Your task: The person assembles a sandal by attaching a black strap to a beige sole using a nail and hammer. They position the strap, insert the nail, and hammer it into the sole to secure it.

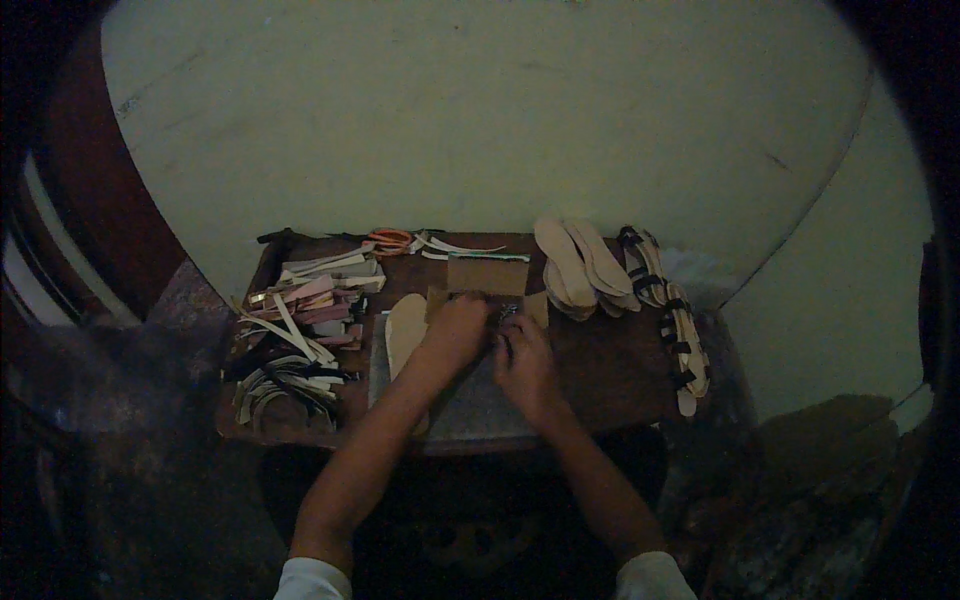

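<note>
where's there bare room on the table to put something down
The widest bare patch of table lies between the right hand and the strapped soles, below the plain soles. The grey mat between the forearms looks bare too. Crowded: the left side, with strap piles, and around the cardboard box.

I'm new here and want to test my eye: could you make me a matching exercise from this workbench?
1. bare soles
2. black-strapped soles
3. loose strips
4. cardboard box

A. heaped at the left of the table
B. open, at the left hand and right hand
C. piled just right of the box
D. along the right edge

Pairs: 1-C, 2-D, 3-A, 4-B
</note>
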### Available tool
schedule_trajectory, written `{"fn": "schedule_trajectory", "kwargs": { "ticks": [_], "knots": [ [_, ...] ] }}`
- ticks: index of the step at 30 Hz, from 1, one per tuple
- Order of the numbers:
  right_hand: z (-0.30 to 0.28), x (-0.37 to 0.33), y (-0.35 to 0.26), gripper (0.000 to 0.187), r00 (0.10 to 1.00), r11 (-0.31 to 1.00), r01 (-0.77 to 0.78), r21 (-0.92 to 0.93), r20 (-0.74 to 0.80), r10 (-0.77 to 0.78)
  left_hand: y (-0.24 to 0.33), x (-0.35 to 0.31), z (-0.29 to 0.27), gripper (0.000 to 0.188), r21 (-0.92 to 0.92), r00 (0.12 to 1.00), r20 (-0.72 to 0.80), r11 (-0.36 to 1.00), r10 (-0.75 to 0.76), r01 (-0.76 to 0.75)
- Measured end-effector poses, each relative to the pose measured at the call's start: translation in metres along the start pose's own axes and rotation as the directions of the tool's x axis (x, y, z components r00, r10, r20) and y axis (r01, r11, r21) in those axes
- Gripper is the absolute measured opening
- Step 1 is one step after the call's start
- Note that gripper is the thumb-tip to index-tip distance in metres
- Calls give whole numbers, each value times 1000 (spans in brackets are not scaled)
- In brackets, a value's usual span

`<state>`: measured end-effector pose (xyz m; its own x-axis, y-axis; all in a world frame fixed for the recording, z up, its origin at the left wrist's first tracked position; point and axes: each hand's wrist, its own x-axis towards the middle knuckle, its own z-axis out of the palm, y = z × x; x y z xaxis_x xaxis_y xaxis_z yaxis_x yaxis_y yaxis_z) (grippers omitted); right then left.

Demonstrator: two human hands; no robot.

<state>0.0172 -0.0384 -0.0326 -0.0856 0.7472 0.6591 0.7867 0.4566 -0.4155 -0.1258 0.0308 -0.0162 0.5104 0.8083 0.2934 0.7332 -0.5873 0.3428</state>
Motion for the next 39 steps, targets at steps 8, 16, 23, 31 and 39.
{"fn": "schedule_trajectory", "kwargs": {
  "ticks": [8,16,23,31,39],
  "knots": [
    [-6,1,1,17,996,993,-65,97,72,58,-9,13,6,16,124,994,70,989,-83,74],
    [-12,5,5,18,996,986,-53,155,78,41,-20,26,9,22,145,990,140,989,-3,-17],
    [-11,8,10,17,996,983,-39,179,82,25,-19,38,0,25,157,946,324,987,-16,-37],
    [-10,10,9,16,999,974,-39,222,40,31,-20,36,-15,31,61,943,334,998,-1,-20],
    [-12,12,17,17,993,982,-43,183,117,21,2,33,-20,25,180,949,280,979,-145,96]
  ]
}}
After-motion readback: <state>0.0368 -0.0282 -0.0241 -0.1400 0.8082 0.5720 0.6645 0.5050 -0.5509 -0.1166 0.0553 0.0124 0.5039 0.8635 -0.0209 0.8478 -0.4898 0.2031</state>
